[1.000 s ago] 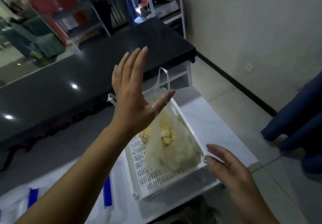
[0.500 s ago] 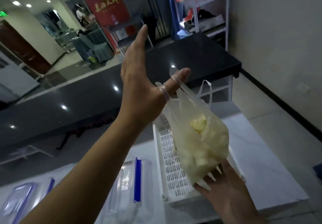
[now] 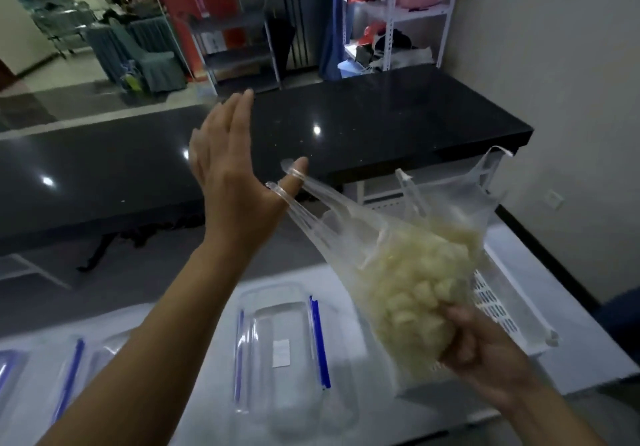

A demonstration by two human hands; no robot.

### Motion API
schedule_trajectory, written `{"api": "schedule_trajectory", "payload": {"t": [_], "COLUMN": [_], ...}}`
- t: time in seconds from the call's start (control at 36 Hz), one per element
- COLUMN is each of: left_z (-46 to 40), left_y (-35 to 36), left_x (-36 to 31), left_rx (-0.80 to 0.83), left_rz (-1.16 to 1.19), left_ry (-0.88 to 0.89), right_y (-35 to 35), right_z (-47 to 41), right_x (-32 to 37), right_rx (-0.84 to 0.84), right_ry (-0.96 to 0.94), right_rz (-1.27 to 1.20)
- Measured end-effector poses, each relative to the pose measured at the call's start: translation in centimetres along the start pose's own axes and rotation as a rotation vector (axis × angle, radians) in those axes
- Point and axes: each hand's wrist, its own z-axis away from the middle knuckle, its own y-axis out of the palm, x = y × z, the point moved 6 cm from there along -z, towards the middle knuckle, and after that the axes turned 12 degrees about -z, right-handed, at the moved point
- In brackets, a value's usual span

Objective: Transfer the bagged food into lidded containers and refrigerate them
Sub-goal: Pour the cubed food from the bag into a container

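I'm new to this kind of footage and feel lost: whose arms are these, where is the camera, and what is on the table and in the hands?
There is no machine here. A person wears a camera on the head, so you look down along their own arms. The left hand is raised with straight fingers, and the handle loops of a clear plastic bag hang over its thumb. The right hand grips the bag's bottom, which is full of pale yellow food pieces. On the white table lie a clear container with blue clips and a white slotted basket. More clear containers, blurred, lie to the left.
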Motion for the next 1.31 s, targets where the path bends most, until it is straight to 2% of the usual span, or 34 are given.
{"api": "schedule_trajectory", "payload": {"t": [0.19, 0.42, 0.58, 0.72, 1.06, 1.31], "left_z": [2.4, 7.0, 9.5, 11.6, 16.8, 18.4], "left_y": [0.9, 4.7, 6.6, 7.8, 7.2, 7.5], "left_x": [6.5, 12.2, 15.1, 16.5, 18.8, 18.4], "left_rx": [-0.049, 0.04, 0.099, 0.227, 0.346, 0.437], "left_rz": [-0.053, -0.048, 0.027, 0.063, 0.071, 0.133], "left_ry": [0.041, -0.145, -0.326, -0.323, -0.445, -0.471], "right_y": [2.0, 3.8, 4.2, 3.1, 2.6, 2.7], "right_z": [0.2, 1.2, 1.5, 1.4, 0.2, 0.3], "right_x": [-2.7, -5.1, -6.3, -6.0, -5.3, -3.5], "right_rx": [-0.055, -0.236, -0.352, -0.455, -0.454, -0.443], "right_ry": [-0.129, -0.194, -0.162, -0.15, -0.05, -0.105], "right_rz": [0.256, 0.53, 0.599, 0.599, 0.691, 0.726]}}
